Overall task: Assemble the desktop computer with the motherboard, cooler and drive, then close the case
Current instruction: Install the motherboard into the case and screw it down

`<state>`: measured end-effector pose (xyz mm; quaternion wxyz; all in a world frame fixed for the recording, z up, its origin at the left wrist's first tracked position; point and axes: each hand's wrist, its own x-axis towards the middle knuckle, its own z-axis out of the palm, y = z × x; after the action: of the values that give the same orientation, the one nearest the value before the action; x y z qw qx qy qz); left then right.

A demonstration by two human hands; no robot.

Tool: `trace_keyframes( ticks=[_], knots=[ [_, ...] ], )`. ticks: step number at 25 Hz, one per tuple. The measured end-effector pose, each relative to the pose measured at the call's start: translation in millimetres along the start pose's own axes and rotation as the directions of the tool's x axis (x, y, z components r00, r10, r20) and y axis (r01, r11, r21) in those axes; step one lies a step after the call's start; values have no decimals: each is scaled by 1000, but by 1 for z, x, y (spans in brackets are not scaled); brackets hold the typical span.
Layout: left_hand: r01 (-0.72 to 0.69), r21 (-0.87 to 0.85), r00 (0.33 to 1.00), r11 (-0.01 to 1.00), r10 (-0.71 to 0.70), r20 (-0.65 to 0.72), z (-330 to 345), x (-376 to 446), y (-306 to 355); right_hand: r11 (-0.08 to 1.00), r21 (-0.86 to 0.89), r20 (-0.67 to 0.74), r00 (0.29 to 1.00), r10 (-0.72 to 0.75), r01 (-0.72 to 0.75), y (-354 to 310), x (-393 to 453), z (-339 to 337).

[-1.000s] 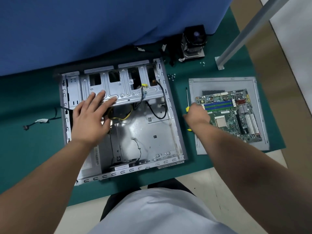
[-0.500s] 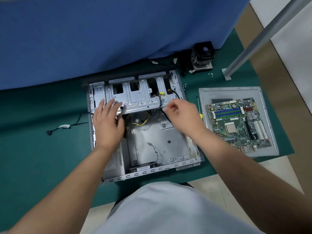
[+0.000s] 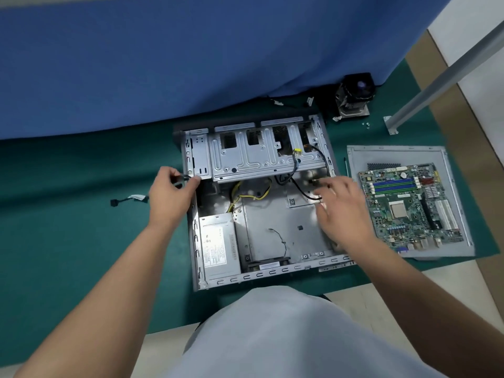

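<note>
Green mat covers the table, blue cloth behind. Open case lies mid-table; left hand pinches a black cable at its left wall. Right hand, fingers spread, blurred, seems to touch cables inside. Motherboard rests on 1 side panel toward the right edge; cooler sits at the back.
</note>
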<state>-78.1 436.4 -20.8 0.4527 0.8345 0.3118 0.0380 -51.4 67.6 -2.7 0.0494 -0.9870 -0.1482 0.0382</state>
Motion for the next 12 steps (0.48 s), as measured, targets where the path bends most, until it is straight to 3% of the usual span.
trace_keyframes(
  ticks=[2, 4, 9, 12],
  knots=[
    [-158, 92, 986, 983, 162, -31, -10, 13, -8, 998, -2, 19, 998, 67, -67, 12, -17, 3],
    [-256, 159, 967, 954, 253, 38, -17, 27, -14, 991, 63, 124, 986, 113, -121, 19, -32, 9],
    [-201, 148, 958, 968, 163, 235, -16, 44, -21, 976, 130, 138, 978, 159, -177, 15, -36, 11],
    [-221, 218, 973, 951, 198, 122, -12, 35, -20, 961, 192, 121, 976, 180, -200, 12, -38, 7]
  ],
)
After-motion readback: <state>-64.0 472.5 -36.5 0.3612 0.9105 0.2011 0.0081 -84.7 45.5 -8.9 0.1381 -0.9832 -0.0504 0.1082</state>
